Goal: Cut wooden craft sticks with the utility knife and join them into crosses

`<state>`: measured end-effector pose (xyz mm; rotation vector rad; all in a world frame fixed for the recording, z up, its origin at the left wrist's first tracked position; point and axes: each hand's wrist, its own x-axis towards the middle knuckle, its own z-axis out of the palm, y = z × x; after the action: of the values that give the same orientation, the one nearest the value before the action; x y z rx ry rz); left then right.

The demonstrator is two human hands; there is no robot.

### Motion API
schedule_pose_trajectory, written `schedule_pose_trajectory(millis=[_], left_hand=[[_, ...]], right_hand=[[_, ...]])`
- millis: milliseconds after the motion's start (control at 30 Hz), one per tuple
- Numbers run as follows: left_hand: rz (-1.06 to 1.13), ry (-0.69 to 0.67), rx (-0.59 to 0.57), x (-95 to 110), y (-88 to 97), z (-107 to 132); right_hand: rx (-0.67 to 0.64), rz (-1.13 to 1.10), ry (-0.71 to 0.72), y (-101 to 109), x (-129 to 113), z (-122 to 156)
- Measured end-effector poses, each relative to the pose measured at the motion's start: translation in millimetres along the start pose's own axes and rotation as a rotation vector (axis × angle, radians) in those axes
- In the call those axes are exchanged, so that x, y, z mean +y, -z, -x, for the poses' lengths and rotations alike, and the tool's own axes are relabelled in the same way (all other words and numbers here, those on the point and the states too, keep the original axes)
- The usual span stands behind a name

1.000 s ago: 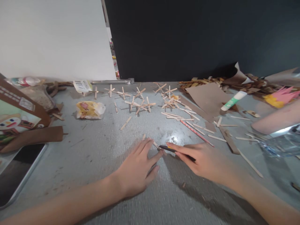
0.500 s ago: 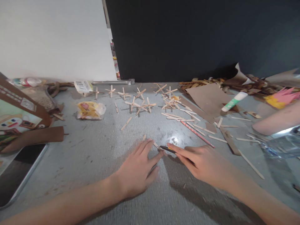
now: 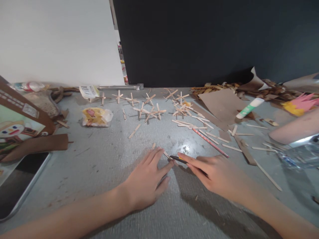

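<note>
My right hand [image 3: 214, 172] is closed around a slim black utility knife [image 3: 178, 159] with a yellow part under the forefinger. The knife's tip meets a short wooden craft stick [image 3: 166, 154] lying on the table. My left hand [image 3: 147, 181] rests with fingers stretched and spread, fingertips over the wood and thumb close to the blade. Another wooden end [image 3: 154, 145] pokes out beyond the left fingertips; whether it belongs to the same stick is hidden. Beyond my hands stand several small crossed-stick pieces [image 3: 150, 114].
Loose craft sticks [image 3: 184, 123] and a red-striped straw [image 3: 210, 142] lie ahead on the right. Farther right are a glue stick [image 3: 250, 108], cardboard [image 3: 216, 104] and a clear plastic bottle [image 3: 304, 156]. On the left are a phone [image 3: 22, 182], a yellow packet [image 3: 96, 117] and a printed box [image 3: 25, 116].
Both hands and the knife keep practically the same position. The whole view has shifted very slightly.
</note>
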<state>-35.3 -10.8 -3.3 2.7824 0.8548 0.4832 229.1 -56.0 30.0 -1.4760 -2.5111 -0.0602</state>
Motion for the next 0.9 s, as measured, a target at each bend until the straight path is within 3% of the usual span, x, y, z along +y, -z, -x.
schedule_pose_trajectory(millis=[733, 900], left_hand=[[0.017, -0.006, 0.004, 0.6, -1.2, 1.0], [-0.024, -0.009, -0.04, 1.3, 0.8, 0.1]], right_hand=[[-0.045, -0.002, -0.019, 2.9, -1.7, 0.3], [-0.037, 0.01, -0.024, 2.7, -1.4, 0.7]])
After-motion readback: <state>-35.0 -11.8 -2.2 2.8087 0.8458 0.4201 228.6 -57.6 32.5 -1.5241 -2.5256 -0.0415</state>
